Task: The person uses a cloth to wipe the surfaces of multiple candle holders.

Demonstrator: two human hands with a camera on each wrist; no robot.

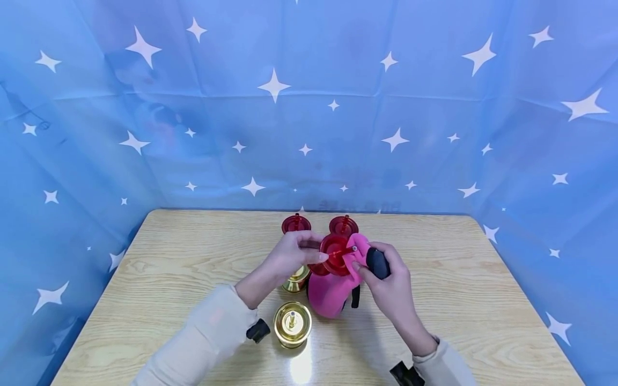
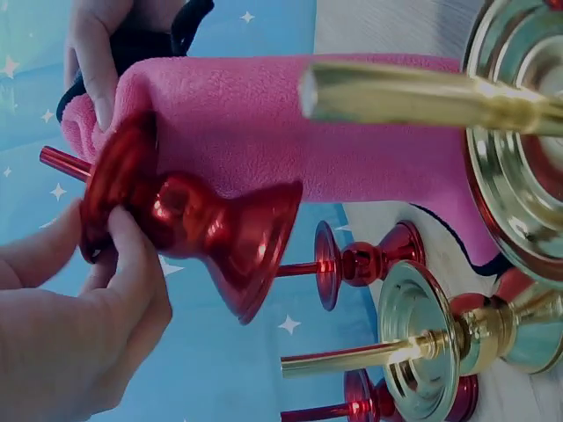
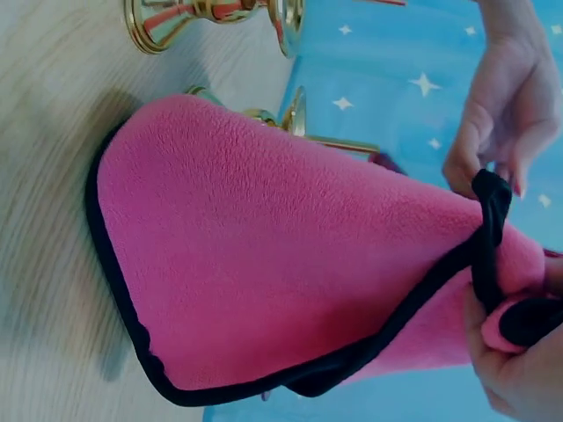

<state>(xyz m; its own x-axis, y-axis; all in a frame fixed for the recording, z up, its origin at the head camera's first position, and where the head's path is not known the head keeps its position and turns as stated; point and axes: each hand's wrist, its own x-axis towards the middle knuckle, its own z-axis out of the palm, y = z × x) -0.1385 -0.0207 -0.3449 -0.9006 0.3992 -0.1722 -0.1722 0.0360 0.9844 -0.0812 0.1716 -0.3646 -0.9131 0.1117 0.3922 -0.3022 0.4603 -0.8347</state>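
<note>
My left hand point(image 1: 292, 252) holds a shiny red candlestick point(image 2: 185, 211) by the rim of its dish, thumb on one side and fingers on the other. Raised above the table, the candlestick is tilted, its thin rod pointing toward the right hand in the head view. In my right hand point(image 1: 393, 284) is a pink cloth point(image 3: 246, 255) with black edging, pinched near the dish rim. The cloth touches the red dish, and its lower part hangs down to about table height. Part of the candlestick is hidden behind the cloth in the right wrist view.
Two gold candlesticks stand close by: one in front point(image 1: 292, 324), another partly behind the left hand point(image 1: 295, 279). Two more red candlesticks stand at the back, left point(image 1: 295, 222) and right point(image 1: 343, 225). A blue star-patterned curtain point(image 1: 217, 123) hangs behind the wooden table point(image 1: 169, 257).
</note>
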